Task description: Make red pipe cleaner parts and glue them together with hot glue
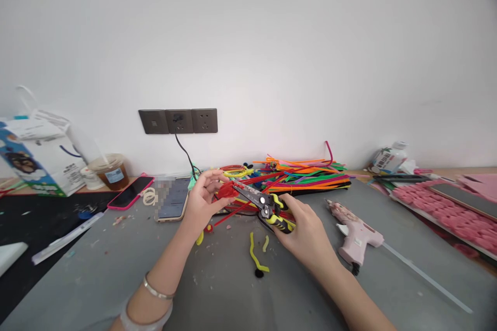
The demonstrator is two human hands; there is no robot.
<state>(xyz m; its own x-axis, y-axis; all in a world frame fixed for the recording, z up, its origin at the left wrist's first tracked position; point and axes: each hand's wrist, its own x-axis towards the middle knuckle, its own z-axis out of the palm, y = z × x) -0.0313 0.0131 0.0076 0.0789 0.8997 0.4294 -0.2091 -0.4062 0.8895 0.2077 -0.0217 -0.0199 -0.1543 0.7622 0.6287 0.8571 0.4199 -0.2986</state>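
My right hand [305, 222] is closed round the yellow and black handles of wire strippers [266, 206]. Their dark jaws point up and left, reaching the red pipe cleaner piece [227, 191] pinched in my left hand [205, 196]. Whether the jaws are clamped on it cannot be made out. Below the hands, a bent yellow pipe cleaner [254, 253] lies on the grey mat beside a black round piece [259, 273]. A shorter yellow bit [266, 243] rests near it. Behind the hands spreads a heap of colourful pipe cleaners [310, 178].
A pink glue gun [359, 240] with a long glue stick lies at right, near a pink keyboard [442, 207]. Two phones, one in a pink case [131, 193], lie at left by a drink cup [112, 171] and a carton [42, 155]. A cable [183, 150] hangs from the wall sockets.
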